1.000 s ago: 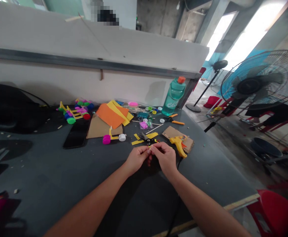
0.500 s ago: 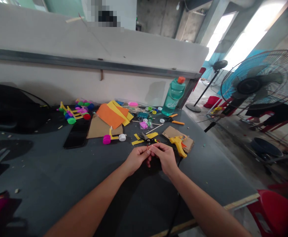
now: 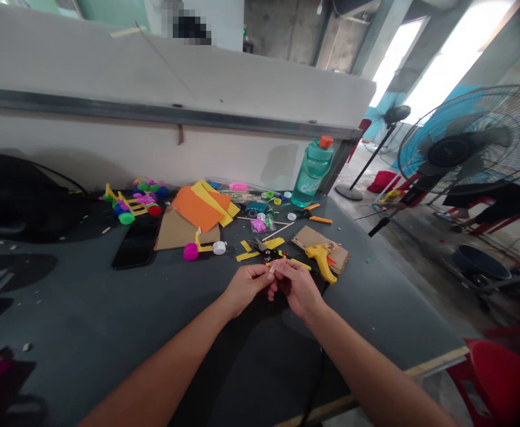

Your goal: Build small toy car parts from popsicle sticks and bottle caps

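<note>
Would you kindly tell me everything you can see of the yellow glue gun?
The yellow glue gun looks plastic, with a slightly curved handle and an orange trigger. It lies on its side, at least partly on brown cardboard, its handle angled toward the near side. A dark cord seems to leave the handle's end. The tool sits beside the right hand, and no hand appears to touch it.

Daylight was admitted through the tall windows (image 3: 458, 59) at upper right, where highlights were clipped to white. The worktop (image 3: 108, 332) was dimly lit, and a shadow was cast on the partition (image 3: 242, 154) beside the green bottle (image 3: 310, 178). Fine detail was softened at the left hand (image 3: 246, 287). Outer areas were stretched; right-hand corners were darkened. One patch at the top was pixelated.
</note>
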`<state>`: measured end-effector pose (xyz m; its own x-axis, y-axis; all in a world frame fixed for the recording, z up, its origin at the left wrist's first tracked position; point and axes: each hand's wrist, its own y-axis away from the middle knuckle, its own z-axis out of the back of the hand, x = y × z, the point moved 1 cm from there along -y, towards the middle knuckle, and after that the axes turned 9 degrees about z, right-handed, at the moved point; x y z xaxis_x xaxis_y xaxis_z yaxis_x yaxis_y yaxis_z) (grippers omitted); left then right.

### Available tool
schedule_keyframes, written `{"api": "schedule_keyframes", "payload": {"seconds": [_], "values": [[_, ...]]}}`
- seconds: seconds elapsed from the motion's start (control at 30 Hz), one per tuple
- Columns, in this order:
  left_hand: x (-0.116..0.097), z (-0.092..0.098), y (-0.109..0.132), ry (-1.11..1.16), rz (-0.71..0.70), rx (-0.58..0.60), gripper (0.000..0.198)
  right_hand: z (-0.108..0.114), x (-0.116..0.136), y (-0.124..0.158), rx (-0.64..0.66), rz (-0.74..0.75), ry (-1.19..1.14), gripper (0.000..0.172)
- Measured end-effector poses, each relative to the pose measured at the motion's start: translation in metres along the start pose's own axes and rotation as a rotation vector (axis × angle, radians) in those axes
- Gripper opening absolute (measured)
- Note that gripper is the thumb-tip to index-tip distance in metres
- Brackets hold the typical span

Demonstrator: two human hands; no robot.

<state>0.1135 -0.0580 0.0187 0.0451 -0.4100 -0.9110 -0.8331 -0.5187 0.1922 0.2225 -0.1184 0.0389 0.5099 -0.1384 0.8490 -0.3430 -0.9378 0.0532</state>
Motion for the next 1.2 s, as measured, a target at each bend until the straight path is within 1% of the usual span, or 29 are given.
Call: {"api": "schedule_keyframes", "payload": {"seconds": [0.13, 0.23, 0.37, 0.43, 0.5, 0.57, 0.67, 0.73, 0.77, 0.83, 0.87, 0.9, 0.93, 0.97, 1.03, 1.1, 1.2], "values": [[0.000, -0.003, 0.000, -0.031, -0.031, -0.070, 0.032, 0.000, -0.001, 0.001, 0.023, 0.003, 0.001, 0.015], [0.000, -0.004, 0.001, -0.046, -0.052, -0.099, 0.033, -0.001, -0.001, 0.001, 0.029, 0.010, 0.016, 0.016], [-0.001, -0.003, 0.001, -0.031, -0.032, -0.075, 0.032, 0.000, -0.002, 0.001, -0.008, 0.037, 0.067, 0.019], [-0.002, -0.001, 0.002, 0.009, 0.006, -0.038, 0.032, 0.002, -0.003, 0.001, -0.036, 0.091, 0.139, 0.019], [-0.003, -0.001, 0.002, 0.042, 0.035, -0.014, 0.032, 0.003, -0.003, 0.001, -0.056, 0.193, 0.278, 0.019], [-0.004, -0.002, 0.002, 0.045, 0.030, -0.016, 0.034, 0.003, -0.003, 0.002, -0.061, 0.306, 0.449, 0.017], [-0.003, -0.003, 0.001, -0.002, -0.030, -0.059, 0.035, 0.002, 0.000, 0.002, -0.036, 0.414, 0.624, 0.016], [-0.003, -0.001, -0.001, -0.069, -0.084, -0.106, 0.035, 0.003, 0.005, 0.000, 0.015, 0.472, 0.736, 0.018], [-0.004, 0.002, -0.002, -0.110, -0.111, -0.134, 0.035, 0.005, 0.008, -0.001, 0.045, 0.513, 0.833, 0.019], [-0.006, 0.012, -0.004, -0.185, -0.153, -0.197, 0.034, 0.010, 0.015, -0.004, 0.078, 0.607, 1.122, 0.022], [-0.008, 0.017, -0.004, -0.206, -0.167, -0.233, 0.033, 0.014, 0.017, -0.006, 0.076, 0.640, 1.292, 0.028], [-0.010, 0.024, -0.004, -0.215, -0.180, -0.266, 0.033, 0.019, 0.019, -0.007, 0.068, 0.643, 1.455, 0.038], [-0.013, 0.029, -0.004, -0.209, -0.191, -0.285, 0.033, 0.024, 0.019, -0.008, 0.065, 0.616, 1.599, 0.049], [-0.015, 0.034, -0.003, -0.193, -0.198, -0.297, 0.033, 0.029, 0.018, -0.009, 0.075, 0.566, 1.718, 0.059], [-0.020, 0.042, 0.000, -0.152, -0.200, -0.290, 0.033, 0.036, 0.014, -0.011, 0.116, 0.441, 1.873, 0.070], [-0.024, 0.045, 0.002, -0.129, -0.193, -0.263, 0.034, 0.040, 0.010, -0.012, 0.146, 0.347, 1.939, 0.075], [-0.027, 0.046, 0.004, -0.153, -0.188, -0.244, 0.034, 0.039, 0.007, -0.013, 0.111, 0.271, 1.972, 0.072]]}}
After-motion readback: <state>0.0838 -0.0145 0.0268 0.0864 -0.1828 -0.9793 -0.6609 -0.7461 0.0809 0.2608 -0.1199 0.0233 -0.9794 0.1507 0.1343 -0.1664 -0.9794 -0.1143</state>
